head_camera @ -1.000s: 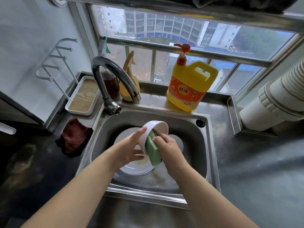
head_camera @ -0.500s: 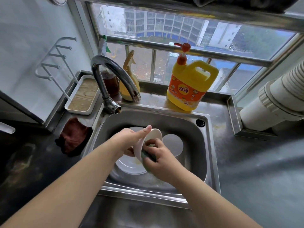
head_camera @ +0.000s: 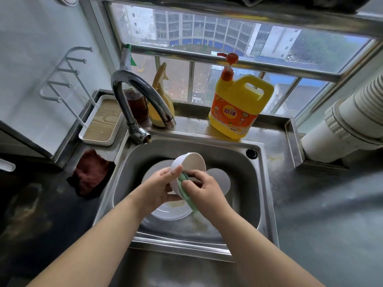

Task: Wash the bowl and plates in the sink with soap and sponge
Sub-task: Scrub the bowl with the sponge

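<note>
A white bowl (head_camera: 191, 162) is held tilted on its side above the steel sink (head_camera: 261, 183). My left hand (head_camera: 159, 187) grips its rim, thumb on the outside. My right hand (head_camera: 204, 189) holds a green sponge (head_camera: 187, 193) and presses it against the bowl's rim and inside. Below them a white plate (head_camera: 172, 212) with yellowish residue lies on the sink floor. A second, smaller white plate (head_camera: 222, 179) lies behind my right hand. The yellow dish soap jug (head_camera: 238, 108) with a red pump stands on the ledge behind the sink.
The curved faucet (head_camera: 141, 100) arches over the sink's back left. A dark red cloth (head_camera: 91, 172) lies on the counter to the left. A white tray (head_camera: 101, 121), a dark jar (head_camera: 135, 104) and a yellow spray bottle (head_camera: 161, 100) stand near the faucet. A white pipe (head_camera: 352, 125) runs at right.
The bowl has turned in my left hand and sits a little higher again. My right hand shifted the sponge from deep inside the bowl out toward its rim.
</note>
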